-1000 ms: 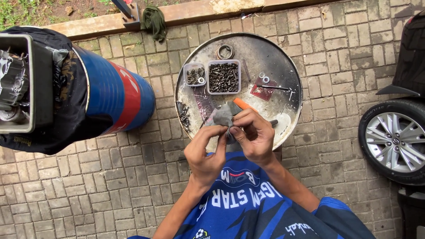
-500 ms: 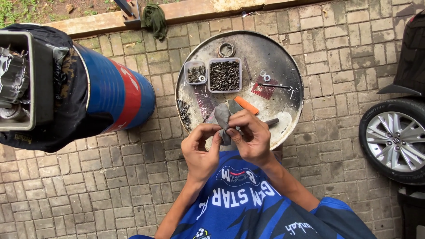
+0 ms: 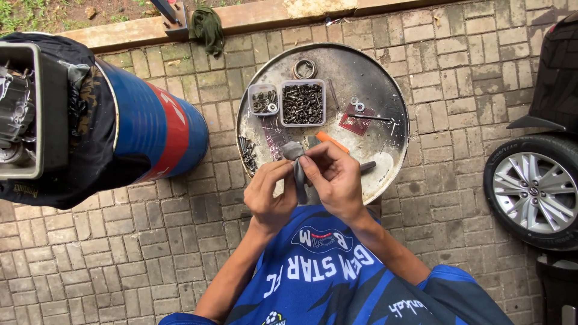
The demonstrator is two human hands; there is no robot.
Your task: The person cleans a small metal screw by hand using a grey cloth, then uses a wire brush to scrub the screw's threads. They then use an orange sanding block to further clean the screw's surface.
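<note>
My left hand [image 3: 271,194] and my right hand [image 3: 333,178] pinch a small grey rag [image 3: 296,161] between their fingertips, just above the near edge of a round metal drum top [image 3: 373,66]. The rag hangs down between the two hands, and whatever it wraps is hidden. An orange-handled tool [image 3: 332,142] lies on the drum top just behind my right hand, partly covered by it.
On the drum top stand a clear tub of dark screws [image 3: 303,103], a smaller tub of parts [image 3: 264,100], a metal ring [image 3: 304,68], washers on a red card [image 3: 357,120] and loose bolts [image 3: 247,153]. A blue and red drum [image 3: 153,129] lies left; a car wheel [image 3: 533,189] is right.
Both hands have drawn slightly toward me, and the rag has been bunched narrower between the fingers. More of the orange-handled tool shows behind my right hand.
</note>
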